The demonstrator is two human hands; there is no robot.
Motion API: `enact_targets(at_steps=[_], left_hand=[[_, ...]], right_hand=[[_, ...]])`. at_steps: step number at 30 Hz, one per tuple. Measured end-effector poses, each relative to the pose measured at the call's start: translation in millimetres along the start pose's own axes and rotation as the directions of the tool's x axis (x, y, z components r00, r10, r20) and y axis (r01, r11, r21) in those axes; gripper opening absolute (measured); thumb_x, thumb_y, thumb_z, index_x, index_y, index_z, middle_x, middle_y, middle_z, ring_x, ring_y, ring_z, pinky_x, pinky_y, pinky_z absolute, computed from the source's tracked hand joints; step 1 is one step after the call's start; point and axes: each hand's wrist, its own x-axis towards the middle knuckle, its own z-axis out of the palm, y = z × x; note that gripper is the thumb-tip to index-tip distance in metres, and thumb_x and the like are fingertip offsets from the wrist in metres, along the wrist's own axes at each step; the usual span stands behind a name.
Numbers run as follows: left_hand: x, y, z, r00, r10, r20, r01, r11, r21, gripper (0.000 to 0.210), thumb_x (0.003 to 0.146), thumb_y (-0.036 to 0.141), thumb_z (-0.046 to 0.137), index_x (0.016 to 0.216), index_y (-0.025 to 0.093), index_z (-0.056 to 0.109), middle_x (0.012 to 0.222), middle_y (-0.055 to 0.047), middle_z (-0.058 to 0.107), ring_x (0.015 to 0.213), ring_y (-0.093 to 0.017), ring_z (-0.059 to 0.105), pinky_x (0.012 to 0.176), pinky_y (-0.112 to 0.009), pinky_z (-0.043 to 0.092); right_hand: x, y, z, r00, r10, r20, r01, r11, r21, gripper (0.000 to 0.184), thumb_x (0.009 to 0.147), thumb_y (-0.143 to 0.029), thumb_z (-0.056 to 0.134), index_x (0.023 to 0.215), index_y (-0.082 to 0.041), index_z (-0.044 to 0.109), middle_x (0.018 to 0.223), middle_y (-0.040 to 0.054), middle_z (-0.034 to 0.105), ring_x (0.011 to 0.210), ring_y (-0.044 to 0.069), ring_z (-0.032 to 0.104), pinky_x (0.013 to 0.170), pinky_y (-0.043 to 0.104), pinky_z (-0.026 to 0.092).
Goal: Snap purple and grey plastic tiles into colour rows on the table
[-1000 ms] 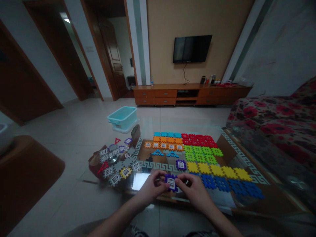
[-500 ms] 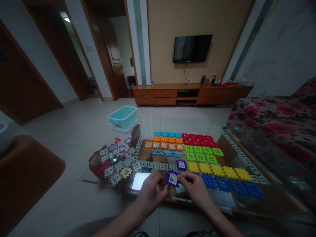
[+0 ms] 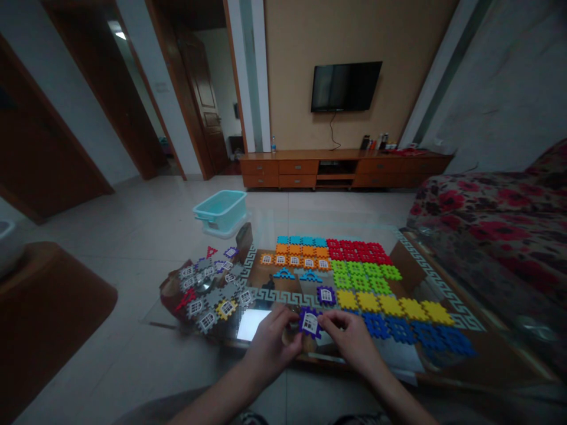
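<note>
Between my two hands, just above the near side of the glass table, is a purple interlocking tile with a white window panel. My left hand pinches its left edge, thumb and fingers curled. The right edge is gripped by the thumb and fingers of my right hand. Beyond it, another purple window tile lies flat, left of a row of yellow tiles. Blue tiles lie in a row beside my right hand.
A mixed pile of grey window tiles lies to the left. Green, red and orange tiles form rows farther back, with two light-blue arched pieces. A turquoise bin stands beyond the table.
The purple tile has turned slightly between my hands, so its window panel looks more upright. Both hands stay nearly in place.
</note>
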Motion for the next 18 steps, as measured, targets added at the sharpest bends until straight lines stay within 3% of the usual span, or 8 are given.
enact_targets(at_steps=[18], left_hand=[[0.1, -2.6, -1.3, 0.998, 0.039, 0.045, -0.040, 0.999, 0.004, 0.018, 0.081, 0.014, 0.063, 0.098, 0.019, 0.064, 0.095, -0.006, 0.065, 0.088, -0.020, 0.061, 0.075, -0.029, 0.048]], right_hand=[[0.1, -5.5, -2.7, 1.000, -0.019, 0.008, 0.019, 1.000, -0.008, 0.037, 0.077, -0.052, 0.064, 0.072, -0.017, 0.074, 0.069, 0.0051, 0.071, 0.068, 0.021, 0.063, 0.063, 0.029, 0.048]])
